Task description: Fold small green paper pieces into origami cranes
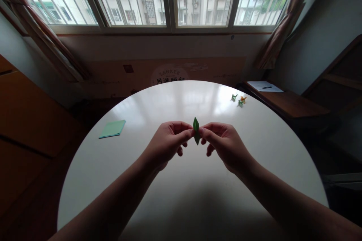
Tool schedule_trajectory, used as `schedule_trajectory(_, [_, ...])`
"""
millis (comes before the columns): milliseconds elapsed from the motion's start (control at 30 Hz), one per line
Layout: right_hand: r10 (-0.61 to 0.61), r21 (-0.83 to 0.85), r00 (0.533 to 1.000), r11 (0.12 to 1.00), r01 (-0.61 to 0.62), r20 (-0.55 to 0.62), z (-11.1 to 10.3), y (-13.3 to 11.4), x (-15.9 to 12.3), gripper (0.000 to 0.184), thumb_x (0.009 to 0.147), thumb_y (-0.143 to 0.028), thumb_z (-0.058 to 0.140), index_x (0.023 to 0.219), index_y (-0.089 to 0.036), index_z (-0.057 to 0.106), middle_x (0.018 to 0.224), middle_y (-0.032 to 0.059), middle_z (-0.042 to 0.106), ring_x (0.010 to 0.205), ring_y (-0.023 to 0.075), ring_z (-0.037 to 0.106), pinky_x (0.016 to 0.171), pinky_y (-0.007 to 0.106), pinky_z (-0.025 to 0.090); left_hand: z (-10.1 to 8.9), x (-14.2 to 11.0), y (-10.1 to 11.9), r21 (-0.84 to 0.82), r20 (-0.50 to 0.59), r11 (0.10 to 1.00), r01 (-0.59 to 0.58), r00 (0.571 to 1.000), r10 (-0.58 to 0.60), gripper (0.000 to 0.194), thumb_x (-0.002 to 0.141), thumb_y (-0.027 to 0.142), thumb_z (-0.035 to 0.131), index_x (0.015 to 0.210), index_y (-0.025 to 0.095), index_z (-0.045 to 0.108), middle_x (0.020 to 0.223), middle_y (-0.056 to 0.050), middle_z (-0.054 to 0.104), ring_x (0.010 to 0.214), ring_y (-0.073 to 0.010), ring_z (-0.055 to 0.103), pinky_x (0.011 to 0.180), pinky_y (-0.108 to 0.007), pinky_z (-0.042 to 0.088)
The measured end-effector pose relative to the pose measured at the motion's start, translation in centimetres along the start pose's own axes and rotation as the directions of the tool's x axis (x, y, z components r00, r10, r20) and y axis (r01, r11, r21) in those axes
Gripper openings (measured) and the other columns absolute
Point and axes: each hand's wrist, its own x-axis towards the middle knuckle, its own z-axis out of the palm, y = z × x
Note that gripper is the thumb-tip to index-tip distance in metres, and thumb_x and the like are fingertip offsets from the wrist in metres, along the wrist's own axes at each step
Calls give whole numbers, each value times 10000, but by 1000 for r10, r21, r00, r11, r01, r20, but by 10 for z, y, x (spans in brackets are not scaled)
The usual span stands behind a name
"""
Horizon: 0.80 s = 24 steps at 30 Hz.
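Note:
Between my two hands, above the middle of the white round table (181,203), is a small green piece of folded paper (196,125), narrow and pointed at top and bottom. My left hand (171,139) pinches its left side between thumb and forefinger. From the right, my right hand (222,139) pinches it the same way, with the other fingers curled below. The fingertips cover the paper's two side edges.
A stack of light green square paper (112,128) lies on the table at the left. Several small folded paper figures (240,102), green and orange, sit at the far right. Beyond the table's right edge, a white sheet (264,86) with a pen rests on a wooden surface (302,103).

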Motion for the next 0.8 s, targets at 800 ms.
schedule_trajectory(800, [-2,-57,999,998,4,38,1,5,0,174,781,-329,758,808,-159,730,692,20,651,618,140,583,443,204,479,3,-4,1,47,-47,995,-88,995,90,175,729,310,753,767,139,740,575,6,591,517,-96,457,385,-168,375])
